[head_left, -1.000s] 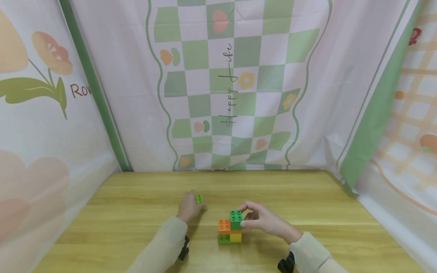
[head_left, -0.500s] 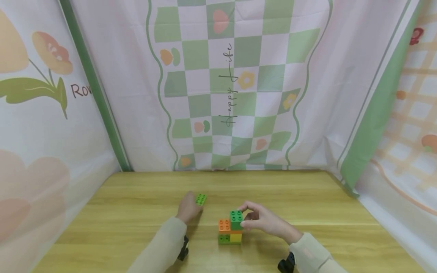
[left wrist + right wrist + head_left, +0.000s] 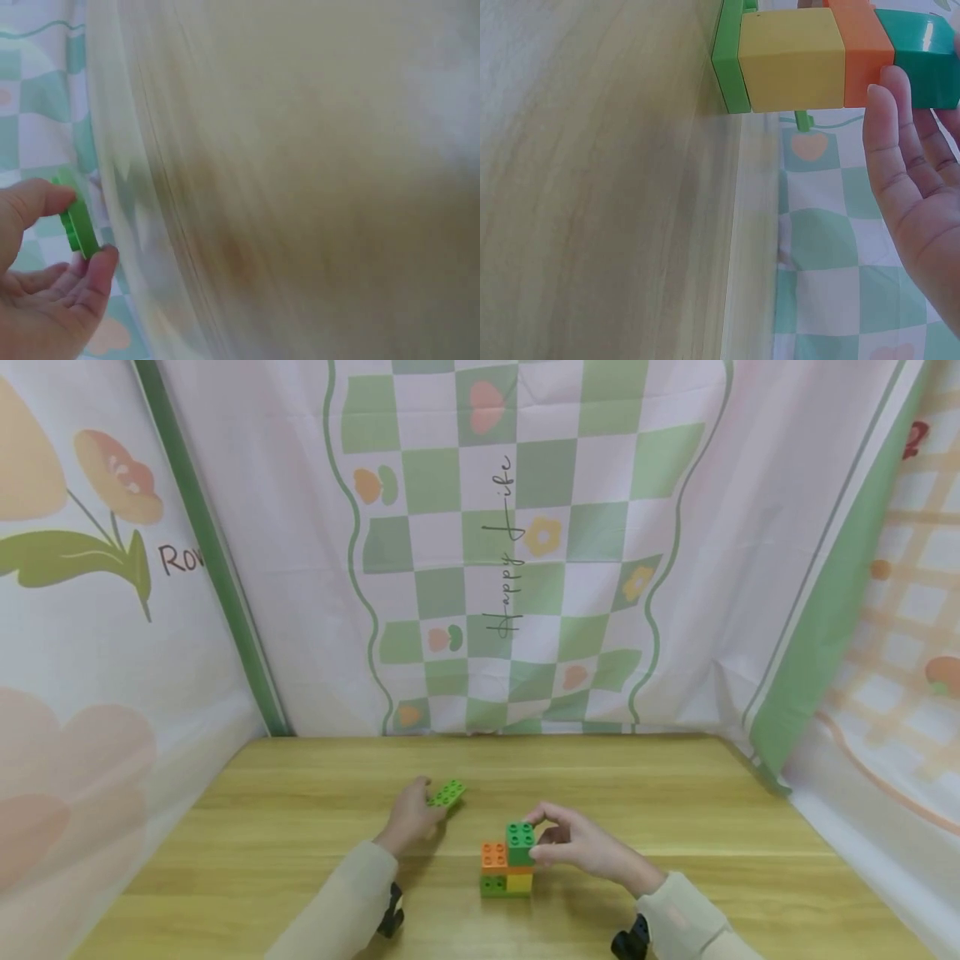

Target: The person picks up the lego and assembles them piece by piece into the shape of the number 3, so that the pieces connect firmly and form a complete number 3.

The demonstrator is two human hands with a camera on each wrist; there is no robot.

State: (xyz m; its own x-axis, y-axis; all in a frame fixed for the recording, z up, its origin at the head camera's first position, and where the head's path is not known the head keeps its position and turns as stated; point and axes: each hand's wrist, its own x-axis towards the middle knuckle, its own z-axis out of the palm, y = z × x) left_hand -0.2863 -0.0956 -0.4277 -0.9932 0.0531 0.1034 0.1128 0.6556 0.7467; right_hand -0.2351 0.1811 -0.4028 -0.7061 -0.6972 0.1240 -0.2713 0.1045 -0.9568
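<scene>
In the head view my left hand [image 3: 411,820] pinches a flat light green toy brick [image 3: 450,793] at its left end, studs showing. The left wrist view has this brick [image 3: 81,229] edge-on between thumb and fingertips, held above the tabletop. My right hand [image 3: 583,847] curls at a small stack and holds its dark green top brick [image 3: 521,845] with thumb and fingers. Below it lies an orange brick [image 3: 493,857], then a yellow brick [image 3: 519,882] on a light green base plate [image 3: 492,885]. In the right wrist view, fingertips [image 3: 885,94] lie along the orange brick.
The stack stands on a wooden table [image 3: 300,827], near its front middle. A checkered curtain [image 3: 495,568] hangs behind the table's back edge, with printed cloth [image 3: 67,635] at the left and more cloth at the right.
The light green brick has turned in my left hand and shifted slightly right, now showing more of its studs. The left forearm has moved a little left. My right hand and the stack stay put.
</scene>
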